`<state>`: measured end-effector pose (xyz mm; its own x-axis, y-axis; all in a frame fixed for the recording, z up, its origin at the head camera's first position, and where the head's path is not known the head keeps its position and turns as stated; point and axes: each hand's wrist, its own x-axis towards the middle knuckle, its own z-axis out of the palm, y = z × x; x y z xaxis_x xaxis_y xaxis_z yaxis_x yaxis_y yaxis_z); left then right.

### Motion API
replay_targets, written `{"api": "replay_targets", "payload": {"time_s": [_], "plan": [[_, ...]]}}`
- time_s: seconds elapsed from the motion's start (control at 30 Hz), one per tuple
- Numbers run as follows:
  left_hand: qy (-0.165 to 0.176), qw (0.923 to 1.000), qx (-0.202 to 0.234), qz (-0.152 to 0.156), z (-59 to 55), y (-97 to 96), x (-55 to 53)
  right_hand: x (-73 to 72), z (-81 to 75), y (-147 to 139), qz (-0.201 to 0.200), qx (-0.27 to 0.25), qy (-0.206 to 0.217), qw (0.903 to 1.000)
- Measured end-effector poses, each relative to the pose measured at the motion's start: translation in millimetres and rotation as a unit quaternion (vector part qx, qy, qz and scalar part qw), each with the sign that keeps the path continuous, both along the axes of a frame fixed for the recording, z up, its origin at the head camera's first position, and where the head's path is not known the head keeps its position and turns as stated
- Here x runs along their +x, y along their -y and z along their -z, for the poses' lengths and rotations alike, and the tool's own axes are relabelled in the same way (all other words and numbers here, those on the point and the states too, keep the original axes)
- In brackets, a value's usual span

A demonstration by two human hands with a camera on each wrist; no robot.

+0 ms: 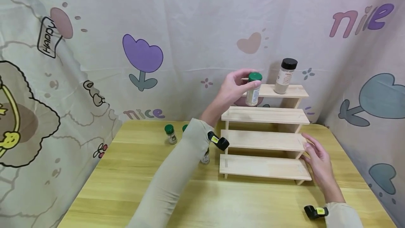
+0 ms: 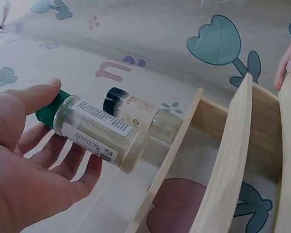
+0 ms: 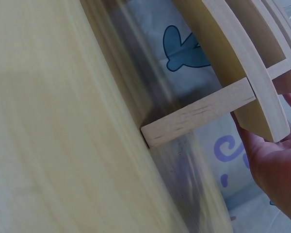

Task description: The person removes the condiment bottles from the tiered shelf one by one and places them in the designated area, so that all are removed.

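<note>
My left hand (image 1: pixel 233 88) holds a clear spice jar (image 1: pixel 252 96) by its green cap, between thumb and fingers. Pale powder and a printed label show on the jar (image 2: pixel 99 131) in the left wrist view. It is upright in front of the top step of a four-step wooden rack (image 1: pixel 264 115). On that step stands a taller black-capped seasoning jar (image 1: pixel 283 78), just right of the held jar. My right hand (image 1: pixel 320 163) grips the rack's right end around the lower steps, fingertips at the shelf edge. In the right wrist view the hand (image 3: pixel 276 165) is partly hidden behind a step.
Left of the rack, a green-capped jar (image 1: pixel 171 134) stands on the wooden table (image 1: pixel 120 185). Another green cap (image 1: pixel 185 127) and a small jar (image 1: pixel 205 157) are partly hidden by the left sleeve. A printed curtain (image 1: pixel 190 27) hangs behind the table.
</note>
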<state>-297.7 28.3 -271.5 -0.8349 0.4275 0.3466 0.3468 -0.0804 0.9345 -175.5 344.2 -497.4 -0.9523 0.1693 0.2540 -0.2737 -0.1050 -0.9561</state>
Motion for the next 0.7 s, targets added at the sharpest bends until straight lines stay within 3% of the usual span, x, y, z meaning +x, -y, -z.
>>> {"api": "replay_targets", "payload": {"time_s": [0.27,0.4,0.7], "plan": [[-0.003,1.0,0.008,-0.004,16.8,24.2,16.3,1.0,-0.7,0,0.009,0.006,0.013,0.9999],[-0.015,0.9997,0.008,-0.02,22.9,32.8,22.8,1.6,-1.4,-1,0.008,0.007,0.014,0.9998],[-0.052,0.9983,0.015,-0.022,34.3,57.2,38.9,1.8,-1.4,1,-0.006,-0.008,-0.004,0.9999]]}}
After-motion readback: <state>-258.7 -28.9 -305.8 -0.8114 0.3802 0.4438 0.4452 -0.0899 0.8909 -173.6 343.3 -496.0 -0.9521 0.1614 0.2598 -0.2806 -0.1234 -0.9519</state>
